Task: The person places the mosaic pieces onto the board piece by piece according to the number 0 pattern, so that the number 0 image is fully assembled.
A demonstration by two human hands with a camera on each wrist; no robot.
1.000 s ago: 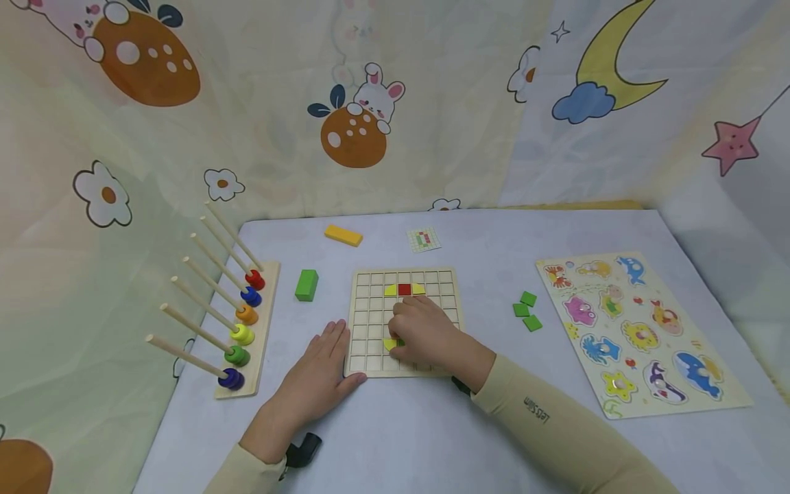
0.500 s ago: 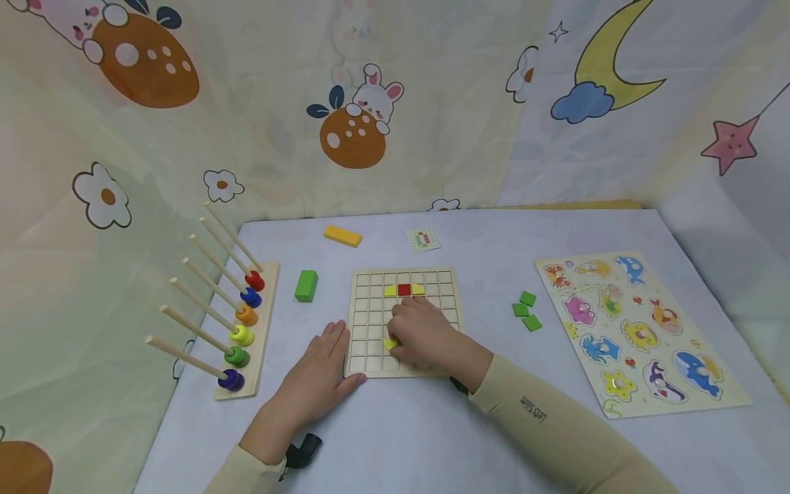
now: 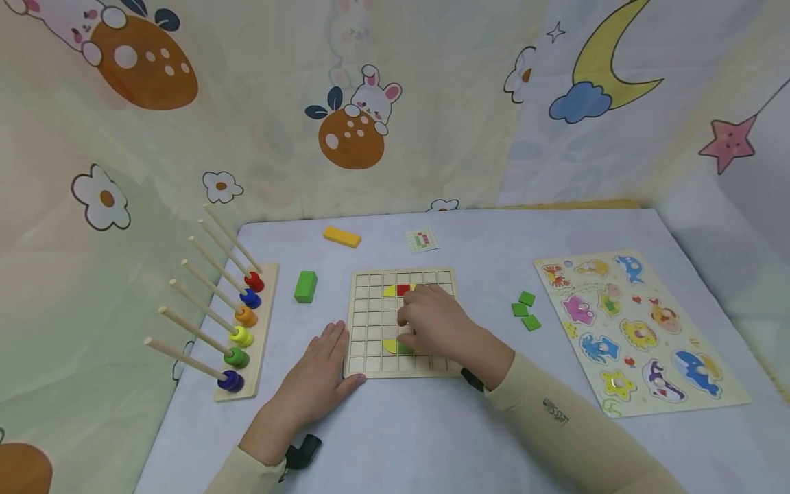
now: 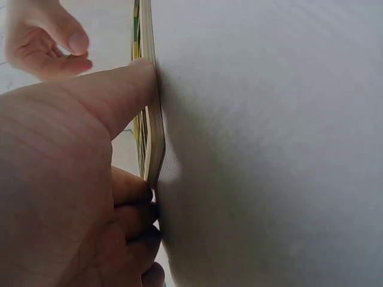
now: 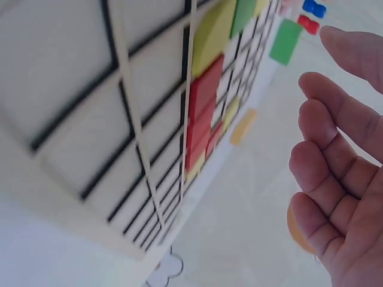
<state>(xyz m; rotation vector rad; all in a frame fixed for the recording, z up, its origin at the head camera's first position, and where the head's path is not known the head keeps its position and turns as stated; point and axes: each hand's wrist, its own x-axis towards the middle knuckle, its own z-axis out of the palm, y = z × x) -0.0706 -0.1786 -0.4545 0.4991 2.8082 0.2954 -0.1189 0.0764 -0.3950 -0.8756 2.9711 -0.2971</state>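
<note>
A wooden grid board (image 3: 370, 319) lies on the white table. My left hand (image 3: 317, 374) rests flat at its left edge, thumb touching the near corner, as the left wrist view also shows. Over the right part of the board hovers my right hand (image 3: 438, 326), fingers loosely bent with nothing between them in the right wrist view. A yellow tile (image 3: 389, 346) and a green tile (image 3: 404, 348) sit in the lower grid. Farther up are another yellow tile (image 3: 389, 291) and a red tile (image 3: 403, 290). Red tiles (image 5: 200, 119) hidden by my hand from above show in the right wrist view.
Several loose green tiles (image 3: 520, 310) lie right of the board, before an animal puzzle board (image 3: 586, 336). A pattern card (image 3: 422, 240), a yellow block (image 3: 342, 237) and a green block (image 3: 305, 287) lie behind and left. A peg stand (image 3: 267, 322) with coloured rings is at far left.
My right hand has lifted and shifted slightly right and away from the lower tiles, uncovering more of the green tile. My left hand has stayed in place.
</note>
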